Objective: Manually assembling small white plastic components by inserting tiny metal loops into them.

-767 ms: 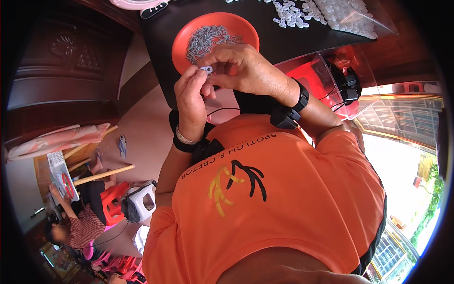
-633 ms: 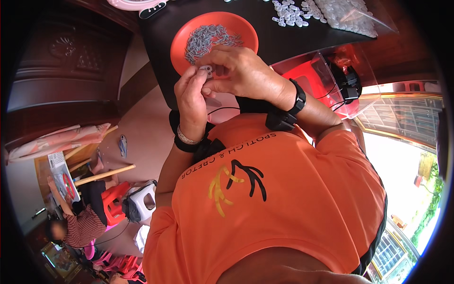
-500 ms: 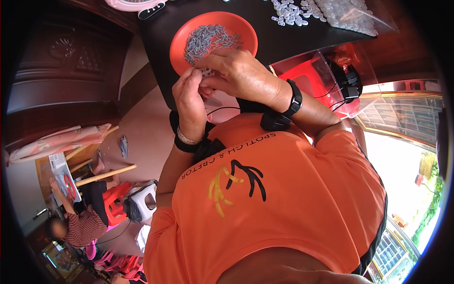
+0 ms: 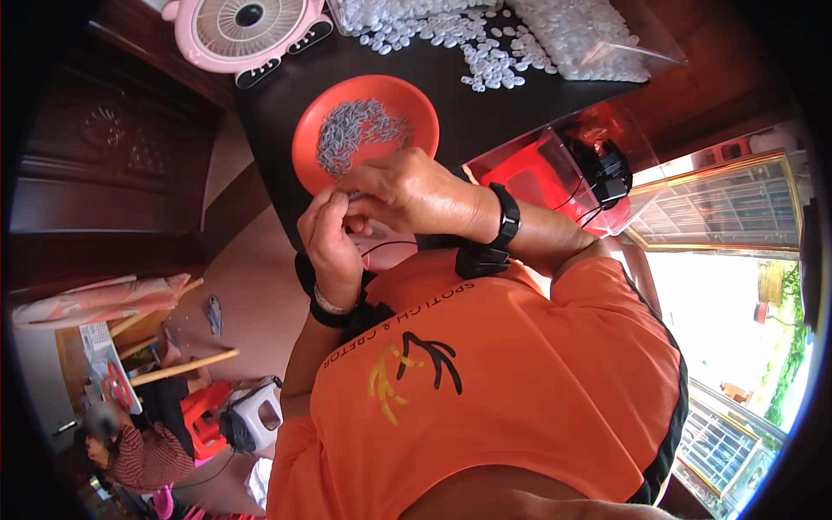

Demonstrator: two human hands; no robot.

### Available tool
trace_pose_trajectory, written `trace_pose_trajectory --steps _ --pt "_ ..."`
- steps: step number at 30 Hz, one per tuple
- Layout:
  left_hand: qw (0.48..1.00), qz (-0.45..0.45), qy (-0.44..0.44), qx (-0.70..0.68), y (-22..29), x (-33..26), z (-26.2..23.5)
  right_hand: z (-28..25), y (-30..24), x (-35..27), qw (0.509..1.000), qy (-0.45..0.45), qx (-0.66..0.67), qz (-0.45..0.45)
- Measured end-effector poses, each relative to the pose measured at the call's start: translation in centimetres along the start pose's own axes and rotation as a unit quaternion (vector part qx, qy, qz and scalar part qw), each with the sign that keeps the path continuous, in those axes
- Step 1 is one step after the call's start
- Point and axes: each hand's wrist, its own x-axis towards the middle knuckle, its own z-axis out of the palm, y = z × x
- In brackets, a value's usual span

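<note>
On the dark glossy table (image 4: 485, 121) sits our round orange plate (image 4: 414, 104) of small grey pieces (image 4: 360, 130). Our left hand (image 4: 334, 247) and right hand (image 4: 407, 191) pinch together at its near rim; what they grip is hidden.

Both hands meet at the near rim of the orange plate (image 4: 305, 143), fingertips pinched together on something too small to make out. Left hand (image 4: 332, 245) upright, right hand (image 4: 407, 192) lying across above it, knuckles up. Black band on each wrist. Plate holds a pile of small grey pieces (image 4: 357, 130); it sits on the dark counter (image 4: 485, 117). Farther back: scattered white pieces (image 4: 472, 39), clear plastic bag (image 4: 598, 35) beside them, pink fan (image 4: 247, 26) at the counter's far left. Red stool (image 4: 529, 178) under the right forearm. Another person (image 4: 130, 451) sits lower left.
</note>
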Motion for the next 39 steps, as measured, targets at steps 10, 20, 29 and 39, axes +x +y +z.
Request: trace_pose_trajectory --steps 10,20,29,39 --pt "0.999 -0.018 -0.011 -0.032 -0.3 -0.6 0.3 0.1 -0.4 -1.0 0.999 0.005 -0.042 -0.01" --pt "0.999 -0.031 0.015 -0.039 0.5 -1.0 0.5 -1.1 -2.0 -0.2 0.996 -0.038 -0.025 0.074" --pt "1.0 0.011 -0.003 -0.023 0.2 -0.8 0.7 -0.6 -1.8 -0.7 0.997 -0.028 -0.065 0.029" --pt "0.999 -0.01 -0.006 -0.051 -0.1 -0.8 0.8 -0.8 -0.6 -1.0 0.994 -0.047 -0.1 -0.024"
